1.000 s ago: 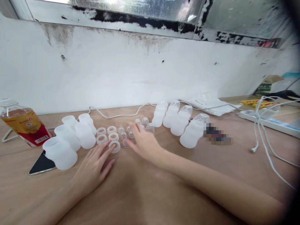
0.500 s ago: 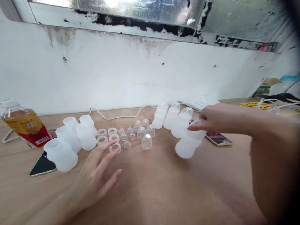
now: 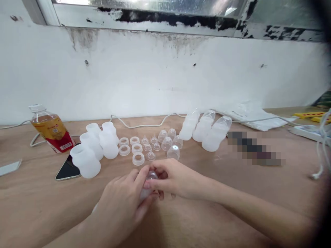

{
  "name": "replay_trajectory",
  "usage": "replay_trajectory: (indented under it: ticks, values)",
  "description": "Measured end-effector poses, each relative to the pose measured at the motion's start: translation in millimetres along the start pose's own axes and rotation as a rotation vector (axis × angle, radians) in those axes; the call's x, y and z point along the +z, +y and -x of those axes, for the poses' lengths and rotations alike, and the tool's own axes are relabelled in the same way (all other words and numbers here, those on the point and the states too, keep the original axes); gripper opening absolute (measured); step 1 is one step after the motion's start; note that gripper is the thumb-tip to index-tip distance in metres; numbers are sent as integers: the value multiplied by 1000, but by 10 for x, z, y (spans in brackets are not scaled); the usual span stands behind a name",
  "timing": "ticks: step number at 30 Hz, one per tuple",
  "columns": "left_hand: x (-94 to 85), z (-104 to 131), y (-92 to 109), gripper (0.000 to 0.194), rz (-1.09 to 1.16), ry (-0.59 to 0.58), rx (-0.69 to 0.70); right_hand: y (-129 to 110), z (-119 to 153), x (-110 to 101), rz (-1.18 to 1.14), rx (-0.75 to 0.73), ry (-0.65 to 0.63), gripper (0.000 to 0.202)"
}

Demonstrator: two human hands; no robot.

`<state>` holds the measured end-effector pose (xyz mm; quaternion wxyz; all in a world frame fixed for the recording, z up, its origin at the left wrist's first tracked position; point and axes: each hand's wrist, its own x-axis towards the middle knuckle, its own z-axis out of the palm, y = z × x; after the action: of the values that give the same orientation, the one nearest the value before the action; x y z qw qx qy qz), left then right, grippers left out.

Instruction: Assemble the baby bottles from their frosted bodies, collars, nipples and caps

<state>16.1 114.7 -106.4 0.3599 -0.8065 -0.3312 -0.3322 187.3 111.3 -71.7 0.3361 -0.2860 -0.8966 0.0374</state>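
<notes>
Near the front of the table, both hands are on one baby bottle (image 3: 145, 193). My left hand (image 3: 120, 198) wraps round its frosted body, which the fingers mostly hide. At its top, my right hand (image 3: 178, 179) pinches the clear domed cap with thumb and fingers. Just beyond the hands lie several white collar rings (image 3: 138, 163), several clear nipples (image 3: 151, 157) and several clear dome caps (image 3: 173, 153). On the left stand several frosted bottle bodies (image 3: 86, 163) without tops. Three capped baby bottles (image 3: 212, 137) are upright to the right of the caps.
A drink bottle (image 3: 55, 132) with a red and yellow label stands at the left. A dark phone (image 3: 67, 169) lies beside the bottle bodies. At the back run a white cable (image 3: 134, 126) and a white plastic bag (image 3: 254, 115). A blurred-out object (image 3: 254, 148) lies at right.
My right hand has brought a capped bottle from the right side to the front middle. My left hand, open before, has closed round its body. The view has shifted right.
</notes>
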Motion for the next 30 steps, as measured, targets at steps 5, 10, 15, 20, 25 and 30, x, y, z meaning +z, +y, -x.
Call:
replay_trajectory:
  ticks: [5, 10, 15, 20, 25, 30]
  values:
    - [-59, -27, -101, 42, -105, -92, 68, 69, -19, -74, -39, 6, -13, 27]
    - [-104, -40, -186, 49, -67, -136, 156, 53, -13, -70, -117, 23, -45, 25]
    - [-125, -67, -206, 50, -24, -95, 155, 65, -36, -41, -209, 46, -65, 28]
    - [-144, -80, -225, 48, 66, -73, 180, 33, -26, -38, -226, 28, -46, 31]
    - [-150, -69, -223, 42, 76, -74, 133, 25, 8, -79, -146, 30, -16, 31]
    - [-152, -66, -224, 28, 37, -97, 144, 28, 18, -82, -110, 4, -17, 29]
